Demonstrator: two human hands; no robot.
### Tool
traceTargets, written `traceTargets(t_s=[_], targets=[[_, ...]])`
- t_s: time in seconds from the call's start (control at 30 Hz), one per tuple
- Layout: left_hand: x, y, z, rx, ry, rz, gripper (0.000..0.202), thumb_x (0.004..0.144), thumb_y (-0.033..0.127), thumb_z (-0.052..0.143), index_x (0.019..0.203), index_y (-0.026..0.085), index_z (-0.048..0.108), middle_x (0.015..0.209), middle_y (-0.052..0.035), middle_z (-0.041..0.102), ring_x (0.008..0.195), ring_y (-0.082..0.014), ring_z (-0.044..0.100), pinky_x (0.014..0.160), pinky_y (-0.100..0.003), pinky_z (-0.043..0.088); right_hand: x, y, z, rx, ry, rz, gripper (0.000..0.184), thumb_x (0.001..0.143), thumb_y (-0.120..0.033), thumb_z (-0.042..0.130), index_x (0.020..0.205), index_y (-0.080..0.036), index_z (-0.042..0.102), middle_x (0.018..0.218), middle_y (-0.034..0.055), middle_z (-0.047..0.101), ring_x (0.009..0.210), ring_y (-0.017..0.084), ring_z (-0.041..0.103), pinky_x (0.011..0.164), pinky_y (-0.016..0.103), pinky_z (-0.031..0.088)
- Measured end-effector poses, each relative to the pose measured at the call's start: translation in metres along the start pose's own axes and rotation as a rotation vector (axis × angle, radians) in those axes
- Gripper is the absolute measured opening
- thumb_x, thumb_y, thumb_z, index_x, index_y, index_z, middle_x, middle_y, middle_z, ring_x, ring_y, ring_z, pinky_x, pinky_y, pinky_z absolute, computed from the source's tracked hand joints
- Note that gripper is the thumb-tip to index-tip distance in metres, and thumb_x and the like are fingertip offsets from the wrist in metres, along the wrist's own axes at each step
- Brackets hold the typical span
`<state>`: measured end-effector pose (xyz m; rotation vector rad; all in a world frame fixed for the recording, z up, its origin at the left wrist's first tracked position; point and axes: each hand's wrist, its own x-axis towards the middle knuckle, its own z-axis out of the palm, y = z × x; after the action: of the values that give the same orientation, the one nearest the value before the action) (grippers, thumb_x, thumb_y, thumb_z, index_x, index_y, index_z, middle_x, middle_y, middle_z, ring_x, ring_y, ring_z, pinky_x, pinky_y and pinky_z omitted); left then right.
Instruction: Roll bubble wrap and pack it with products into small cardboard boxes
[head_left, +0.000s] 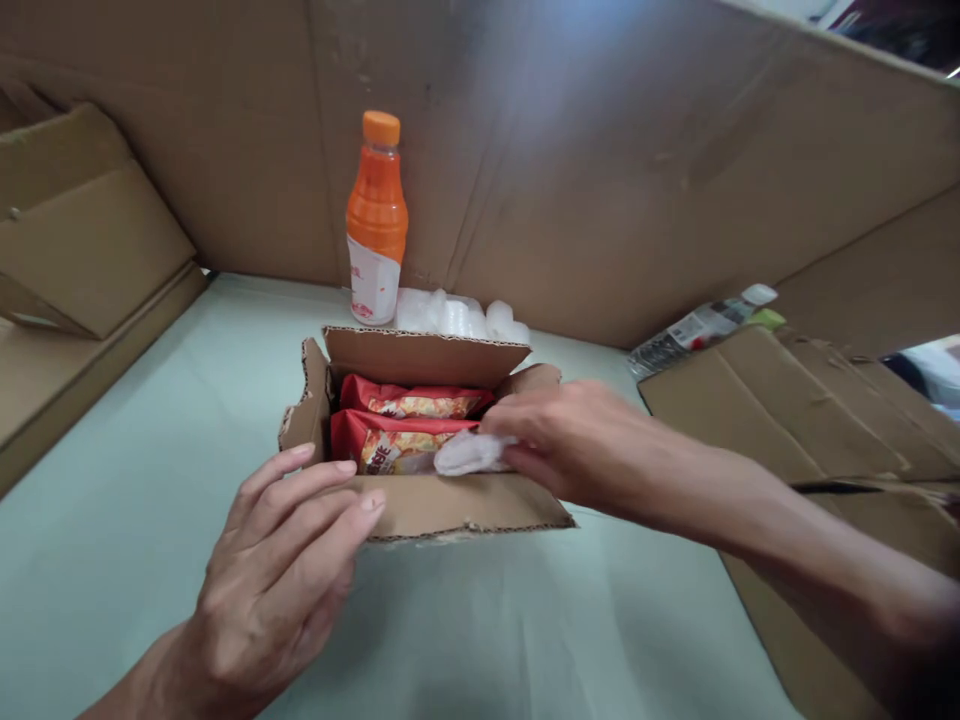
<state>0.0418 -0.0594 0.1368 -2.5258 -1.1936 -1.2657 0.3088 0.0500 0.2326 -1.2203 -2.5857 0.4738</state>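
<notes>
In the middle of the pale green surface stands a small cardboard box [450,505] with its flaps folded outward. Two red snack packets [390,440] with printed food pictures lie side by side inside it. My right hand [559,440] reaches in over the right end, its fingers closed on a piece of white bubble wrap [471,453] at the front packet. My left hand [281,570] is at the box's front left corner, fingers stretched out and close to the front flap; whether they touch it I cannot tell.
Behind the box an orange bottle [377,220] stands upright beside clear bubble wrap [454,313]. A clear plastic bottle [697,328] leans at the right, near folded cardboard [795,410]. A tall cardboard wall [570,180] closes the back; another carton [82,220] stands left.
</notes>
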Motion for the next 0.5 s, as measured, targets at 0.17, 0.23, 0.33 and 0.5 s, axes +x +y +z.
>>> traceTargets(t_s=[0.17,0.23,0.33,0.5], targets=[[0.005,-0.004,0.004,-0.026,0.038,-0.021,0.057,0.081,-0.002,0.061,0.133,0.020,0.056,0.100,-0.0048,0.076,0.117,-0.0242,0.063,0.112,-0.052,0.045,0.029,0.006,0.043,-0.044,-0.374,-0.058,0.026,0.083,-0.026,0.067,0.057,-0.023,0.063,0.054,0.0003,0.060,0.059,0.017,0.062,0.063,0.029,0.044],[0.006,-0.003,0.003,-0.017,0.040,-0.022,0.061,0.080,-0.003,0.062,0.136,0.019,0.055,0.100,-0.0053,0.076,0.118,-0.0246,0.062,0.112,-0.052,0.045,0.034,0.003,0.041,0.038,-0.413,-0.078,0.019,0.085,-0.025,0.066,0.066,-0.025,0.070,0.056,-0.0021,0.062,0.056,0.016,0.061,0.061,0.028,0.044],[0.005,-0.002,0.000,0.013,0.056,-0.038,0.070,0.079,-0.002,0.065,0.144,0.021,0.050,0.107,-0.0062,0.074,0.125,-0.0268,0.059,0.112,-0.053,0.044,0.021,-0.003,0.013,0.147,-0.312,-0.089,0.014,0.091,-0.032,0.064,0.089,-0.028,0.077,0.069,-0.0041,0.071,0.058,0.014,0.063,0.060,0.026,0.047],[-0.023,-0.005,-0.006,0.015,0.210,-0.284,0.090,0.077,0.010,0.075,0.156,0.032,0.036,0.151,-0.0068,0.049,0.137,-0.0288,0.049,0.117,-0.050,0.040,-0.063,0.005,-0.028,0.002,0.245,0.112,0.026,0.098,-0.041,0.055,0.111,-0.029,0.075,0.092,0.0006,0.078,0.076,0.017,0.072,0.063,0.028,0.052]])
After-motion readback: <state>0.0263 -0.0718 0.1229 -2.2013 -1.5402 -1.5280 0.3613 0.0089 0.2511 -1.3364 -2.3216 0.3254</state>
